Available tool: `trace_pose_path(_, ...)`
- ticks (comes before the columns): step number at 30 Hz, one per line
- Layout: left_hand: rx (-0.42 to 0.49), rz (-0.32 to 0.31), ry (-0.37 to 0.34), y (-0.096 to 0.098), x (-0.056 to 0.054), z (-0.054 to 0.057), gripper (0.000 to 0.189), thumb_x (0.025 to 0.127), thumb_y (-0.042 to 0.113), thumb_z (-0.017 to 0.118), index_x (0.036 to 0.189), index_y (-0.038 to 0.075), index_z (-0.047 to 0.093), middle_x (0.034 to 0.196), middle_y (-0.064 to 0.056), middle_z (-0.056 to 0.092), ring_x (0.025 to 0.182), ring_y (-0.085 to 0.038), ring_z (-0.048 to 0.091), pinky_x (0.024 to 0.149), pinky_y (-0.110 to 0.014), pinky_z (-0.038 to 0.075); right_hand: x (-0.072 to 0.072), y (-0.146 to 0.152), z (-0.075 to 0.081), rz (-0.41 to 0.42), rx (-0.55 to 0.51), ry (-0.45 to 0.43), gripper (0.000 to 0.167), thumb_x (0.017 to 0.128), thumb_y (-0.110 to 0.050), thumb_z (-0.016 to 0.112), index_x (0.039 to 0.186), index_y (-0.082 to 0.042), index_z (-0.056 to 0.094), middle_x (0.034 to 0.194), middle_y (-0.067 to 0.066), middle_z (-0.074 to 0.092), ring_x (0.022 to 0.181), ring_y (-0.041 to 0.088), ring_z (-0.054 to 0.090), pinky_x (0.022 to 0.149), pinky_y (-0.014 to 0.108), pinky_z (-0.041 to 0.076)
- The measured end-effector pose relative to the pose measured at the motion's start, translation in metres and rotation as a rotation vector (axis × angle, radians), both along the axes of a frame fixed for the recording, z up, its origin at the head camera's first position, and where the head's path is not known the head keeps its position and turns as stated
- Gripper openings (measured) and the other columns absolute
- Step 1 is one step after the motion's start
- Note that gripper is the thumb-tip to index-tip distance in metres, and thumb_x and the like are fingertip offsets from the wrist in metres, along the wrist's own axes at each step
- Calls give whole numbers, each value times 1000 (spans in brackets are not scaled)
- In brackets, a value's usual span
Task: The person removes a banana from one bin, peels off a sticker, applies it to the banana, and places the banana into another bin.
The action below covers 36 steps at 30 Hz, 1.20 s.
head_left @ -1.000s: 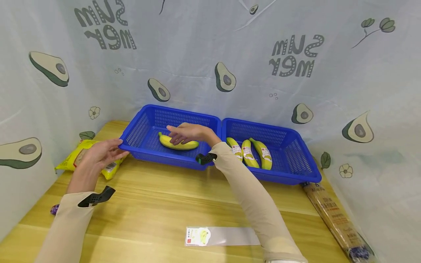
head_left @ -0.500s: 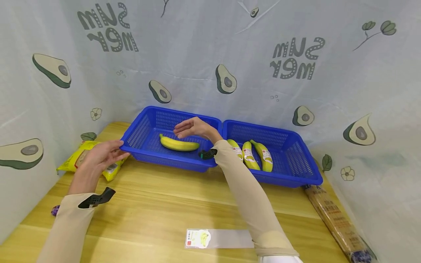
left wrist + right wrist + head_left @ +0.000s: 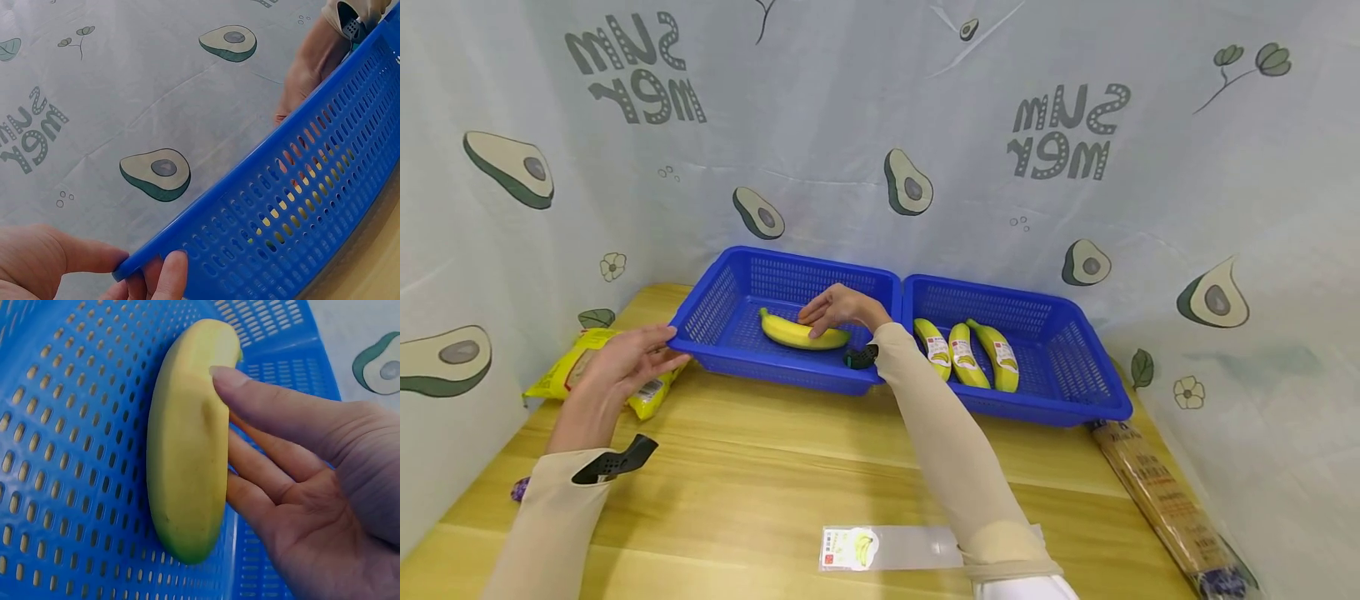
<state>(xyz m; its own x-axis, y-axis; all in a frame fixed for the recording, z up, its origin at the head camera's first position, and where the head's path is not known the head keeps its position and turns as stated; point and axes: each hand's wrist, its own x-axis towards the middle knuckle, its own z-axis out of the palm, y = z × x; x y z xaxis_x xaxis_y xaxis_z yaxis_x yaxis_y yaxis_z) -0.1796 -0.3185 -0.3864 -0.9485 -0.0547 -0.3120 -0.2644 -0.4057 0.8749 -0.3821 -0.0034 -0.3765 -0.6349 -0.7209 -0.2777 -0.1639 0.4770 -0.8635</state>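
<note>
A single banana [image 3: 790, 332] without a visible label lies in the left blue basket [image 3: 760, 363]. My right hand [image 3: 842, 307] is down over its right half. In the right wrist view, the thumb presses on the banana [image 3: 187, 450] while the fingers of this hand [image 3: 312, 481] reach behind its side, their tips hidden. My left hand [image 3: 632, 357] grips the same basket at its front left corner. From the left wrist, this hand [image 3: 147, 275] shows its thumb on top of the rim and fingers curled under it.
The right blue basket [image 3: 1060, 408] adjoins the left one and holds 3 labelled bananas [image 3: 964, 357]. A yellow snack bag [image 3: 651, 396] lies by the left hand. A banana-printed label strip [image 3: 853, 548] is in front, and a long brown package [image 3: 1150, 492] lies right.
The right hand rose off the banana half a second ago, then came down onto its right half with the thumb against it. The left hand stays on the basket corner.
</note>
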Motion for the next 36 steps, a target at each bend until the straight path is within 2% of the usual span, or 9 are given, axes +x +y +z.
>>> trace_pose_path(7, -6, -2, -19, -1, -2, 0, 23, 112, 10, 55, 134, 10, 47, 96, 5, 72, 89, -11, 71, 87, -33, 65, 2, 1, -1, -20, 96, 33, 42, 90, 8, 82, 131, 1, 75, 140, 17, 70, 134, 30, 66, 112, 40, 54)
trace_pose_path(13, -10, -11, -9, 0, -2, 1, 23, 112, 9, 55, 134, 10, 47, 96, 5, 71, 89, -11, 70, 86, -32, 66, 3, 3, 0, -39, 88, 63, 40, 89, 8, 83, 128, 3, 76, 137, 18, 72, 131, 31, 68, 108, 40, 57)
trace_pose_path(23, 15, -1, -37, 2, -1, 1, 22, 111, 10, 57, 132, 11, 48, 96, 3, 72, 87, -12, 72, 86, -32, 65, 3, 6, 6, -18, -24, 101, 38, 93, 8, 80, 131, 8, 73, 132, 20, 74, 123, 31, 73, 104, 37, 59)
trace_pose_path(30, 43, 1, -45, 0, -2, -1, 44, 111, 12, 59, 150, 11, 39, 95, 4, 70, 87, -12, 73, 85, -31, 66, 5, 17, 18, -10, -95, 162, 39, 94, 5, 80, 132, 9, 72, 131, 20, 74, 121, 29, 74, 94, 33, 63)
trace_pose_path(36, 67, 2, -61, -3, -1, 0, 32, 109, 12, 63, 136, 14, 46, 94, 3, 70, 86, -14, 74, 85, -32, 66, 10, 31, 30, 41, -144, 187, 40, 95, 7, 78, 134, 7, 71, 134, 19, 73, 123, 29, 73, 94, 35, 63)
